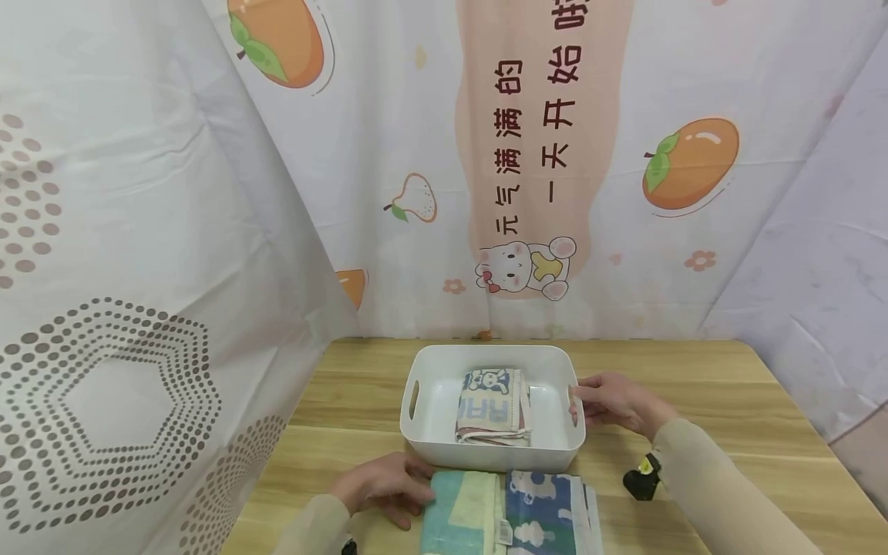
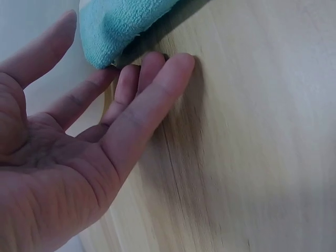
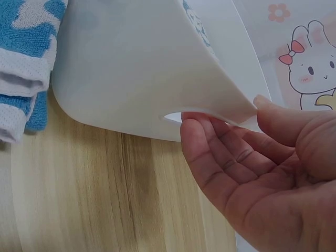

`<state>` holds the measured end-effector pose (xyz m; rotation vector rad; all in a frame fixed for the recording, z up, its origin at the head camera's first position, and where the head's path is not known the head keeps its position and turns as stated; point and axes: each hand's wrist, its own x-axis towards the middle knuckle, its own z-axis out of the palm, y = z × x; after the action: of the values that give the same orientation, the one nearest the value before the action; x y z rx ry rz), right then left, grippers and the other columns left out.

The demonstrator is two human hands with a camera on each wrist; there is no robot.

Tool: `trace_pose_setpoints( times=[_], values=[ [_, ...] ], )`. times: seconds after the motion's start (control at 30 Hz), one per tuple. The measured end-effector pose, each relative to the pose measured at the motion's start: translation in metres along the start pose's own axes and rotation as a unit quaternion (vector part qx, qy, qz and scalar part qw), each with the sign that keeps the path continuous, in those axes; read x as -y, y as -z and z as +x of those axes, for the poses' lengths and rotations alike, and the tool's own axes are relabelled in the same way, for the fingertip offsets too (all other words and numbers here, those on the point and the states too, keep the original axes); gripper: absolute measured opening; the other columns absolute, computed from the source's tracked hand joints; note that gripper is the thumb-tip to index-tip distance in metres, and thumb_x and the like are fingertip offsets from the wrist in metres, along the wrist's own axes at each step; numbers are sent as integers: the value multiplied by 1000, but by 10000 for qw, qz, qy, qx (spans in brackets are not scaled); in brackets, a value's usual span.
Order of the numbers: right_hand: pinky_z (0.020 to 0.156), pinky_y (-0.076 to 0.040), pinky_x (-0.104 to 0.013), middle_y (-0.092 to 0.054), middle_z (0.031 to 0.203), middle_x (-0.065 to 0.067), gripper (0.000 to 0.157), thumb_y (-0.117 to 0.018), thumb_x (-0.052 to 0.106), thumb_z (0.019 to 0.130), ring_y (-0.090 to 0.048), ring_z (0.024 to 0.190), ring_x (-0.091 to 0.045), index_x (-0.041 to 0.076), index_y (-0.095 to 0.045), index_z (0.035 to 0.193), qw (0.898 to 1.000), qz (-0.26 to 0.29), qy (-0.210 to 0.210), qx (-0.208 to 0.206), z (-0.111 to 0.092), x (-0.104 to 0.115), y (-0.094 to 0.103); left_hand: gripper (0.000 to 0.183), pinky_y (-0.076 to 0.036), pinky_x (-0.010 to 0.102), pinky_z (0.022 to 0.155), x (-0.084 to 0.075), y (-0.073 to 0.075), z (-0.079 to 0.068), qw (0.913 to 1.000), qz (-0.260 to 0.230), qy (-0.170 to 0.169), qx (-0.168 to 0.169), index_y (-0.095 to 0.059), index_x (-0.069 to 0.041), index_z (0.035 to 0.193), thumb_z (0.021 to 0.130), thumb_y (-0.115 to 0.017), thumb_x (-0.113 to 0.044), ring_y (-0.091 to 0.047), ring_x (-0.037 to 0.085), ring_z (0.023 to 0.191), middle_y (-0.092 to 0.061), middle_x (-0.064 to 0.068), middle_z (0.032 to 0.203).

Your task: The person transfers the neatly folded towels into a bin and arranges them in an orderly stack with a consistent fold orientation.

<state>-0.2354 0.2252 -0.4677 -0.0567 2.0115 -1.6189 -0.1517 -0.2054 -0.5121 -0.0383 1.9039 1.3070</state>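
Observation:
A white plastic bin (image 1: 494, 458) stands on the wooden table with a folded bear-patterned towel (image 1: 488, 401) inside it. My right hand (image 1: 617, 402) holds the bin's right end; in the right wrist view the fingers (image 3: 195, 137) reach into the handle slot and the thumb lies at the rim. In front of the bin lie a folded teal-and-yellow towel (image 1: 454, 512) and a folded blue towel (image 1: 541, 509), side by side. Beside the teal towel's left edge is my left hand (image 1: 391, 486), its fingers loosely bent and gripping nothing. The left wrist view shows its fingertips close under the towel's corner (image 2: 113, 37).
A small black object with a yellow label (image 1: 644, 476) is by the right forearm. Printed curtains (image 1: 416, 139) hang behind the table and along its left side. The wooden tabletop (image 1: 701, 385) extends to the right of the bin.

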Motion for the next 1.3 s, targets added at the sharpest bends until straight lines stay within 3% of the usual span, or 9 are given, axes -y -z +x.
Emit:
trace_pose_setpoints(
  times=[0.4,0.63,1.0,1.3],
  values=[
    [80,-61,-37,-75,97,-17,49,-51,14,109,-72,87,-22,-20,-42,143,9999,77,41,117,0,1,2,48,-63,41,62,-5,-4,7,9991,212,208,-316,-62,-6,127,87,-83,-22,-65,20,71,-68,13,84],
    [80,-61,-38,-74,96,-14,49,-52,13,108,-71,87,-21,-20,-42,142,9999,37,51,136,-1,-1,0,35,-63,41,61,-5,-7,9,9986,287,277,-338,-63,-11,117,88,-82,-19,-63,18,67,-64,10,76],
    [85,-61,-41,-73,105,-17,53,-53,16,108,-70,90,-22,-20,-40,145,9999,8,-2,144,-1,-1,1,14,-62,37,61,0,-5,0,9989,267,-343,-151,-65,-6,98,92,-76,-12,-67,19,72,-66,8,84],
    [87,-60,-43,-73,106,-18,51,-53,16,108,-69,88,-21,-17,-42,145,10000,-3,-45,58,0,0,0,14,-63,38,63,3,-5,4,9988,67,-480,-11,-63,-6,96,91,-74,-13,-69,18,69,-71,7,78]
  ],
)
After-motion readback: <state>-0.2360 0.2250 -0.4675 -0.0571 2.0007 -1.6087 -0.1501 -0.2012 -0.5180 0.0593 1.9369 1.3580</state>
